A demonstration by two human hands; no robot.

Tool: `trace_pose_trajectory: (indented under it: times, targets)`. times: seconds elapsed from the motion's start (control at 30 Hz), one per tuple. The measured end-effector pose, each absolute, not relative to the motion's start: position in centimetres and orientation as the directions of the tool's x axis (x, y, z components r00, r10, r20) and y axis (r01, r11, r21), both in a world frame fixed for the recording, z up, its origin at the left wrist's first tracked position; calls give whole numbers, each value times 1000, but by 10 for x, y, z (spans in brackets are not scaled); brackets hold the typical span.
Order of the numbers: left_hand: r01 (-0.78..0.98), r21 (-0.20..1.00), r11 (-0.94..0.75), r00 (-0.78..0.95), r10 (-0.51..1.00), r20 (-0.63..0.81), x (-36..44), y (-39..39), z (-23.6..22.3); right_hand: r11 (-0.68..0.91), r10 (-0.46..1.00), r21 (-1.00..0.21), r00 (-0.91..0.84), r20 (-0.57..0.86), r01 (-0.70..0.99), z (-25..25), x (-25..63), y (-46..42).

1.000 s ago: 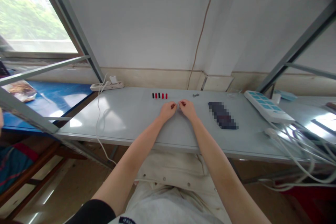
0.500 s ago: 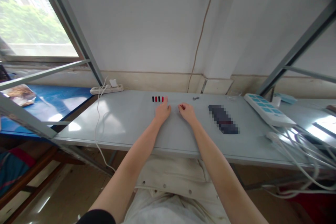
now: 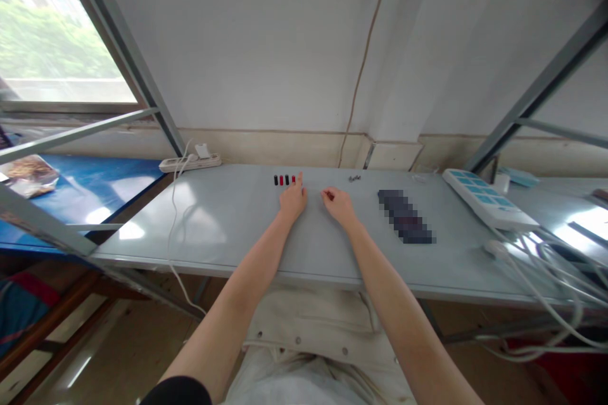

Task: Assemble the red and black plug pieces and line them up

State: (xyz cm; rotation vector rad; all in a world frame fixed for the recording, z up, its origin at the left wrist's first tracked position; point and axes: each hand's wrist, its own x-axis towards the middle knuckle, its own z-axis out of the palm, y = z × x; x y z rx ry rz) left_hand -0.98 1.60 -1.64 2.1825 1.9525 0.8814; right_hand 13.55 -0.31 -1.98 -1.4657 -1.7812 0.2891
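Note:
A short row of small black and red pieces [image 3: 284,180] stands near the back of the grey table [image 3: 228,215]. My left hand [image 3: 292,197] reaches to the right end of that row. Its fingertips are drawn together there, touching the row's last red piece, and they hide what they pinch. A hand's width to the right, my right hand [image 3: 336,202] rests on the table, curled, with a small red piece [image 3: 327,193] pinched at its fingertips.
A few tiny dark screws [image 3: 354,178] lie behind my right hand. A blurred dark slab [image 3: 406,224] lies further right, then a white and blue power strip [image 3: 484,199] with several white cables [image 3: 536,259]. Another white power strip [image 3: 190,162] sits at the back left.
My left hand left my right hand, moving forward and left to the end of the row with its red piece. My right hand stayed about where it was.

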Motion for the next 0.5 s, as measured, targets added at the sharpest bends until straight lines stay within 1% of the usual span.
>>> trace_pose_trajectory:
  times: [0.07, 0.13, 0.2, 0.27, 0.37, 0.43, 0.5]
  targets:
    - [861, 467, -201, 9, 925, 381, -11, 19, -17, 305, 903, -616, -15, 430, 726, -21, 136, -2]
    - [801, 547, -243, -4, 912, 411, -12, 22, -17, 302, 904, -613, -15, 427, 730, -21, 136, -1]
    - [682, 661, -312, -4, 903, 430, -10, 24, -18, 295, 906, -618, -8, 423, 729, -22, 137, -1]
    - [496, 790, -359, 8, 912, 410, -6, 24, -18, 278, 904, -637, 29, 427, 719, -22, 137, 0]
    - [194, 934, -299, 53, 954, 294, 2, 19, -16, 229, 886, -676, 137, 443, 700, -22, 138, 0]
    - [53, 973, -224, 105, 970, 217, 5, 12, -13, 183, 884, -697, 194, 425, 693, -20, 138, 0]
    - [-31, 985, -172, 159, 972, 174, 6, 6, -10, 155, 900, -711, 199, 389, 686, -18, 138, -1]
